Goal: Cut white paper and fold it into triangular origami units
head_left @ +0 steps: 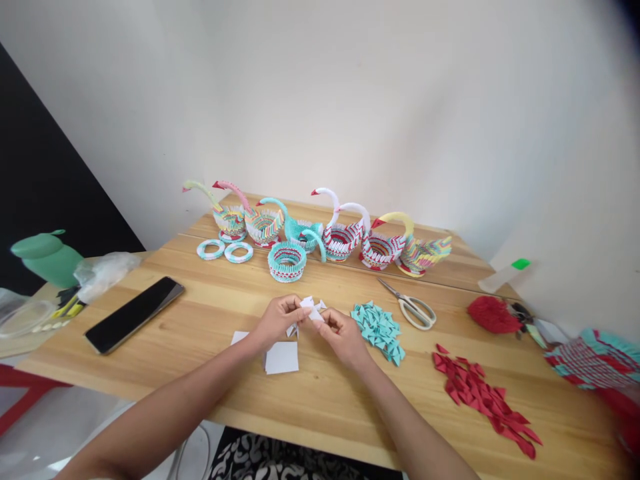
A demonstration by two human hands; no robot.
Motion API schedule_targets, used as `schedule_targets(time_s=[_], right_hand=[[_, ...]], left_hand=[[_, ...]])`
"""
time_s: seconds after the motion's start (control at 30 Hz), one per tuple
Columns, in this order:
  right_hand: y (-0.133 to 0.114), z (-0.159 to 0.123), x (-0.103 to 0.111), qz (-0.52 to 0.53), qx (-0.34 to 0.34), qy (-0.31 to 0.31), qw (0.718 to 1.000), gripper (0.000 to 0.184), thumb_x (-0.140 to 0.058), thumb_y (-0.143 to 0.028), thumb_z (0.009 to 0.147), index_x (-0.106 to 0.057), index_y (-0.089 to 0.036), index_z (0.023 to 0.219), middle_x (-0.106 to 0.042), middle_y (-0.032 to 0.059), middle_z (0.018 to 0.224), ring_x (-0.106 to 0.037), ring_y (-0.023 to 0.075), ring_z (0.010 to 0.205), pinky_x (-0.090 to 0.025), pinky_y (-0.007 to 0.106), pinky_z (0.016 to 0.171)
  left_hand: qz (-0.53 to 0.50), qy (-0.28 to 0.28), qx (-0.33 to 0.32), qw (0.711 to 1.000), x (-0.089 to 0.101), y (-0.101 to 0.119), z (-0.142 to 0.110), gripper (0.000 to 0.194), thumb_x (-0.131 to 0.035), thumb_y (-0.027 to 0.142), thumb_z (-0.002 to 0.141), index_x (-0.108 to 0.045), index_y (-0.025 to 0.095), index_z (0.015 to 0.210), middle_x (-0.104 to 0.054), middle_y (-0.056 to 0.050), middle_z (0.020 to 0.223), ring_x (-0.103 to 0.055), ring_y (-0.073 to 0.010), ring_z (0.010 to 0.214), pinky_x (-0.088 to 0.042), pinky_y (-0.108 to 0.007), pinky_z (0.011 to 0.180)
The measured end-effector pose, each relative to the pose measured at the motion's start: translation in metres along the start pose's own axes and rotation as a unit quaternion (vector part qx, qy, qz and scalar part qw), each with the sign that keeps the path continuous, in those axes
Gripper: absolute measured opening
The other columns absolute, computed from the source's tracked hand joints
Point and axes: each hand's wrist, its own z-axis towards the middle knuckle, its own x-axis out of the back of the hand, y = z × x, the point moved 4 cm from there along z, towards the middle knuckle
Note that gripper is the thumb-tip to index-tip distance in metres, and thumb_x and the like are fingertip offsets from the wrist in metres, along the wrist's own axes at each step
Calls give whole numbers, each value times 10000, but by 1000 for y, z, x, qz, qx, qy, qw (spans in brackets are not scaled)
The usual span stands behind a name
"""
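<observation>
Between my fingertips, above the middle of the table, is a small folded white paper piece. My left hand pinches its left side, and my right hand pinches its lower right edge. Just behind and beneath lie a few white folded pieces, partly hidden by my hands. Under my left forearm rests a stack of white paper rectangles, with more white paper to its left. A heap of folded turquoise paper triangles lies right of my right hand.
Several folded-paper swans stand along the back, with a turquoise paper basket before them and two paper rings at left. Scissors, red paper triangles and a green-capped bottle are at right. A phone lies left.
</observation>
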Motion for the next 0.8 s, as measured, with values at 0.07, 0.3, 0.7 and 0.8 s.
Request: schedule_targets(time_s=[0.07, 0.3, 0.7, 0.8], right_hand=[[-1, 0, 0, -4, 0, 1, 1000, 227, -528, -338, 805, -479, -178, 651, -431, -46, 601, -358, 95, 560, -286, 221, 529], [-2, -1, 1, -17, 7, 4, 1000, 210, -525, -325, 800, -482, -180, 654, -431, -42, 602, -348, 95, 554, -278, 219, 512], [-3, -2, 0, -10, -5, 7, 1000, 213, -528, -320, 784, -472, -182, 632, -395, -53, 570, -324, 88, 520, -253, 218, 492], [-3, -2, 0, -12, -5, 8, 1000, 200, -530, -325, 785, -490, -180, 653, -413, -48, 580, -326, 88, 526, -254, 214, 482]], left_hand=[[-13, -3, 7, 1000, -1, 2, -1, 340, -664, 433, 689, -513, 141, 603, -547, 24, 546, -465, -78, 501, -374, -213, 540], [-10, -21, 2, 1000, -1, 2, -1, 348, -644, 447, 711, -521, 140, 601, -560, 14, 562, -472, -81, 504, -377, -218, 536], [7, -26, 4, 1000, 0, 2, -1, 363, -588, 458, 763, -541, 135, 603, -555, 3, 559, -492, -91, 512, -392, -216, 533], [14, -27, 5, 1000, 2, -1, 0, 374, -568, 472, 778, -547, 136, 614, -560, -5, 573, -498, -97, 519, -399, -218, 532]])
